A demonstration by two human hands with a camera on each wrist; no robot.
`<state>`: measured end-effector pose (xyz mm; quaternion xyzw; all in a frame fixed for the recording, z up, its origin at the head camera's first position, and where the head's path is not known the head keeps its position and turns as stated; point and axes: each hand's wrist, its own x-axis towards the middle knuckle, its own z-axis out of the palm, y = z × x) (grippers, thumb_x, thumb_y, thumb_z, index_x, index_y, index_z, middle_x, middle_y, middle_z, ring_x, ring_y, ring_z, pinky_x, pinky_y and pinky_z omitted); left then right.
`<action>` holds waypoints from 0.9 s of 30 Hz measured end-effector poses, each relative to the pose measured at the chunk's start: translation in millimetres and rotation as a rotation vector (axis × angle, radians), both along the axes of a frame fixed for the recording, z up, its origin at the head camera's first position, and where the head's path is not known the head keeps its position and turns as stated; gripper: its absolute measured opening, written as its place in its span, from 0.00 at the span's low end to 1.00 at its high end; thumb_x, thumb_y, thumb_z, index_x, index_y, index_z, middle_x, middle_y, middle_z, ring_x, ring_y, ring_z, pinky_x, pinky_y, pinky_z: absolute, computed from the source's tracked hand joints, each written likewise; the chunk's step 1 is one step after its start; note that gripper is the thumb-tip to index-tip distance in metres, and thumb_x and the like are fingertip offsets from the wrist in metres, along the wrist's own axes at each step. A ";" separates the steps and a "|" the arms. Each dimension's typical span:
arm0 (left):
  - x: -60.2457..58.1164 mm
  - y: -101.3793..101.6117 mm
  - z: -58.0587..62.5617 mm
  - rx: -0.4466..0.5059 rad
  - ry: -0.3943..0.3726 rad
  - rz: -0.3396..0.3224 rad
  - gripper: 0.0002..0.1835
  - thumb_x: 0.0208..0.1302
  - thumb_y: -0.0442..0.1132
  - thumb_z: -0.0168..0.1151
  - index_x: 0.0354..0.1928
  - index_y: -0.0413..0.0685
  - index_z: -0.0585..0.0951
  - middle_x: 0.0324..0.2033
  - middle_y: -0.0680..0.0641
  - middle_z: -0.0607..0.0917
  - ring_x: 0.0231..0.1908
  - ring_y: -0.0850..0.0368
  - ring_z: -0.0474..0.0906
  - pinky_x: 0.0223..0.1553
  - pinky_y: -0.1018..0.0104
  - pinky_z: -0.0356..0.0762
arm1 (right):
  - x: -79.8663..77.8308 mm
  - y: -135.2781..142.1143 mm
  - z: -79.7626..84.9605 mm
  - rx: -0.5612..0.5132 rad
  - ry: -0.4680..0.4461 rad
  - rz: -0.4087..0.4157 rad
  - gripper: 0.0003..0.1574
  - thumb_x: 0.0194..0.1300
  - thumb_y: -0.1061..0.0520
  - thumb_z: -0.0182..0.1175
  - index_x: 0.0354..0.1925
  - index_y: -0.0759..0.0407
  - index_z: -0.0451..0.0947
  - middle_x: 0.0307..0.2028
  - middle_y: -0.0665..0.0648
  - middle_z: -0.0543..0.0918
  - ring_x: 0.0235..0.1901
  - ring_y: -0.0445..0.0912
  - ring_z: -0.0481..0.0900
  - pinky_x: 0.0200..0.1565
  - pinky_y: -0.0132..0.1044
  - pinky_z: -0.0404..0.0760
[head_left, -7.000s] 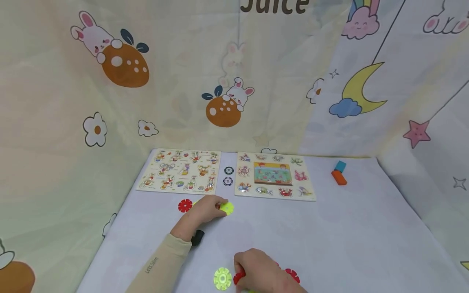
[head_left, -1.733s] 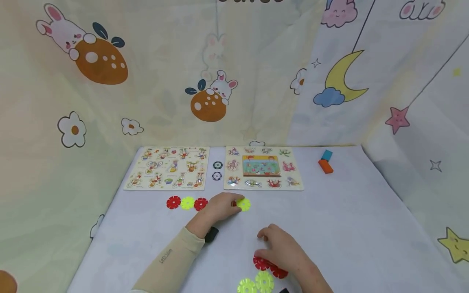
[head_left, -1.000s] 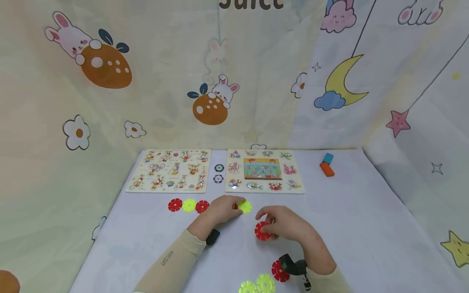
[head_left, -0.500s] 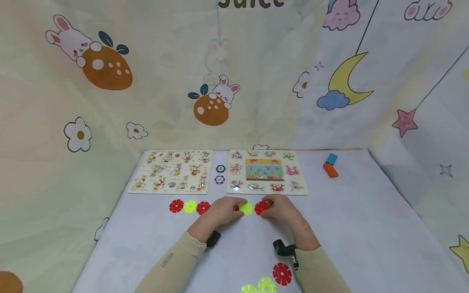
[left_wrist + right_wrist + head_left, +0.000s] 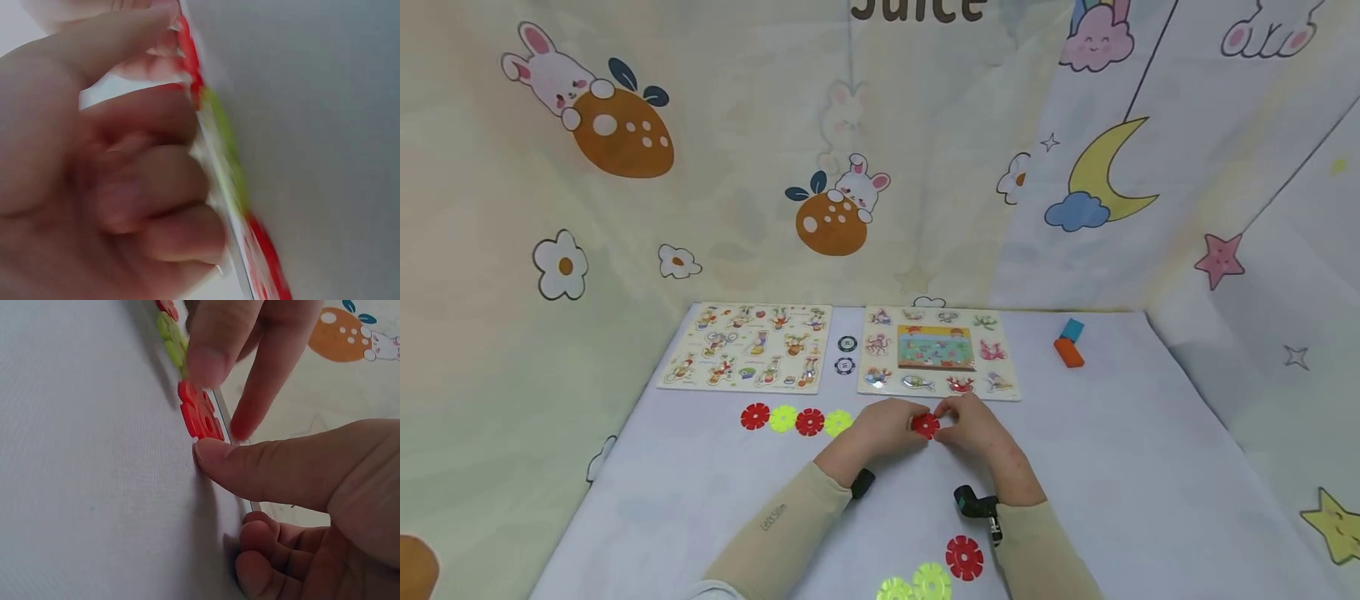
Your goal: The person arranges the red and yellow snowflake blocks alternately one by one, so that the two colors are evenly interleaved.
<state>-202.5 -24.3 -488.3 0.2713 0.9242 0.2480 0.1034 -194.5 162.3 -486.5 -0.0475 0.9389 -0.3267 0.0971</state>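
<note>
My left hand (image 5: 886,427) and right hand (image 5: 977,429) meet at a red snowflake disc (image 5: 927,426), the right end of a row of notched plastic discs. Left finger and thumb pinch its left side. My right thumb and index finger pinch the other side, the thumb at its edge in the right wrist view. Leftward run a yellow disc (image 5: 838,422), a red disc (image 5: 810,422), another yellow disc (image 5: 783,418) and another red disc (image 5: 755,417). My left hand hides the row's middle. The left wrist view is blurred, with a yellow disc (image 5: 225,150) beside the curled fingers.
Nearer me lie a loose red disc (image 5: 964,557) and yellow discs (image 5: 932,582). Behind the row stand two picture puzzle boards (image 5: 745,348) (image 5: 936,350), with round chips (image 5: 847,343) between them. Orange (image 5: 1069,352) and blue (image 5: 1072,331) blocks lie back right.
My right hand picked up the red disc from the near group and carried it to the row's right end. My left hand moved right, from the neighbouring yellow disc to this red one.
</note>
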 end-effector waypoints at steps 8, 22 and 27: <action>-3.6 11.7 -8.6 -0.014 -0.005 0.021 0.21 0.58 0.48 0.66 0.55 0.56 0.80 0.38 0.59 0.81 0.35 0.63 0.71 0.37 0.67 0.70 | 4.3 3.1 12.5 0.015 -0.050 0.020 0.17 0.51 0.57 0.71 0.42 0.54 0.80 0.42 0.56 0.77 0.41 0.50 0.72 0.45 0.47 0.74; -0.1 7.9 -6.3 0.019 -0.031 0.036 0.22 0.59 0.48 0.65 0.56 0.57 0.79 0.46 0.57 0.81 0.38 0.63 0.72 0.43 0.65 0.72 | 134.5 -30.3 37.3 -0.025 -0.345 0.318 0.19 0.48 0.48 0.73 0.40 0.46 0.80 0.26 0.46 0.74 0.27 0.42 0.72 0.30 0.37 0.74; -2.3 7.7 -5.6 0.032 -0.050 0.050 0.23 0.59 0.48 0.65 0.57 0.58 0.78 0.47 0.57 0.81 0.38 0.64 0.71 0.43 0.66 0.72 | 156.7 -61.3 20.6 0.149 -0.288 0.459 0.21 0.44 0.43 0.74 0.36 0.41 0.78 0.29 0.40 0.70 0.28 0.36 0.68 0.32 0.32 0.74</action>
